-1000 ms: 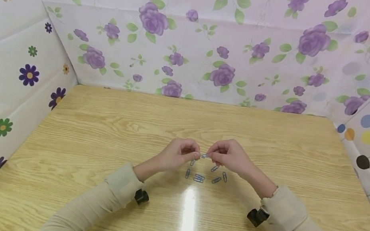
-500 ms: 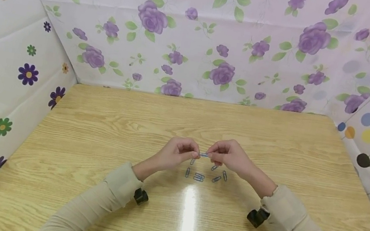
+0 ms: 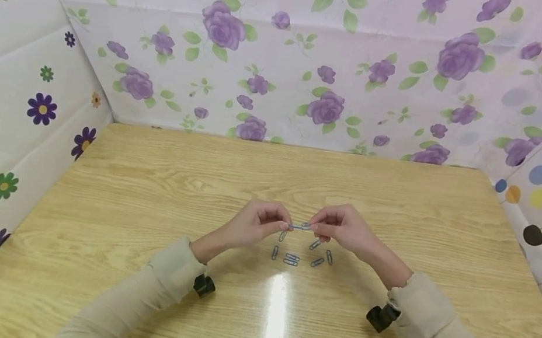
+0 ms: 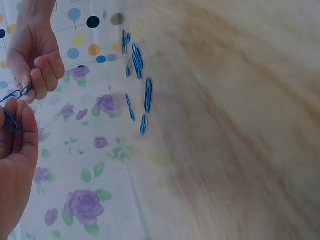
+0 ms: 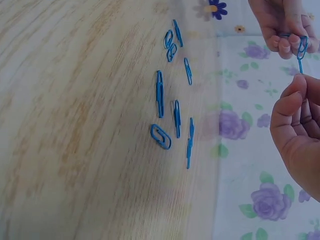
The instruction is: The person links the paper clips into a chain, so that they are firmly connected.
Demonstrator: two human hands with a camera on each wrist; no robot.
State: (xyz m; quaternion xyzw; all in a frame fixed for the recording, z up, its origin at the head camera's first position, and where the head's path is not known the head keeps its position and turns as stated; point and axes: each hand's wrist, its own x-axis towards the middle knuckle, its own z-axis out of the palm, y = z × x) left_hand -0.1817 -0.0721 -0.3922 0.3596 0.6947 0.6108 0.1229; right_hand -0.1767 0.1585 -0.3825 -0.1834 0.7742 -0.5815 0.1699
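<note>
Blue paper clips (image 3: 300,227) hang linked in a short line between my two hands, above the table. My left hand (image 3: 262,225) pinches the left end between thumb and fingers; in the left wrist view a clip (image 4: 10,121) shows at its fingertips. The other end is pinched by my right hand (image 3: 343,226). From the right wrist view, one clip (image 5: 302,47) stands out between both hands, its lower part reaching the right thumb and fingertip. How many clips are joined is hard to tell, as fingers cover parts of them.
Several loose blue paper clips lie on the wooden table (image 3: 172,319) just below and nearer than the hands, including a side-by-side pair (image 3: 291,259) and a slanted one (image 3: 317,262). Patterned cloth (image 3: 285,77) rises behind the table and at both sides.
My right hand has shifted slightly right, away from the left, and more of the clips shows between the fingertips. The left hand has barely moved.
</note>
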